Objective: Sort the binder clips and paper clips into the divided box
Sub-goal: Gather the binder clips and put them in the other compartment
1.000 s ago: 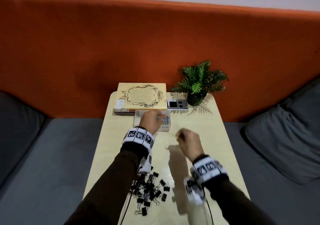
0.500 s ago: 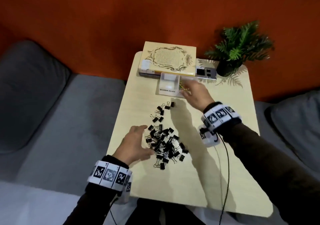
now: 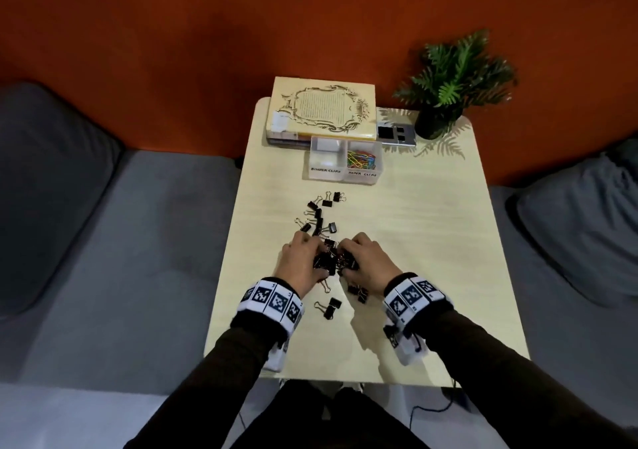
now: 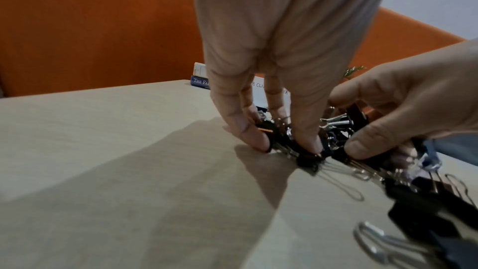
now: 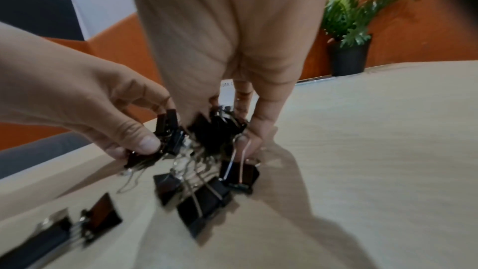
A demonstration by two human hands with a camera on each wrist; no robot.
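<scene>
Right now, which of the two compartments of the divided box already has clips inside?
The right compartment, labelled PAPER CLIPS, holds colourful paper clips. The left compartment, labelled BINDER CLIPS, looks empty.

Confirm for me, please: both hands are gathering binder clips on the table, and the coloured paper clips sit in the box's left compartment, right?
Not quite. The hands, left and right, do gather the binder clips, but the head view shows the paper clips in the right compartment of the box, labelled for them.

Pale wood table (image 3: 431,241): binder clips (image 3: 319,221), divided box (image 3: 345,169), book (image 3: 321,110), plant (image 3: 445,86).
</scene>
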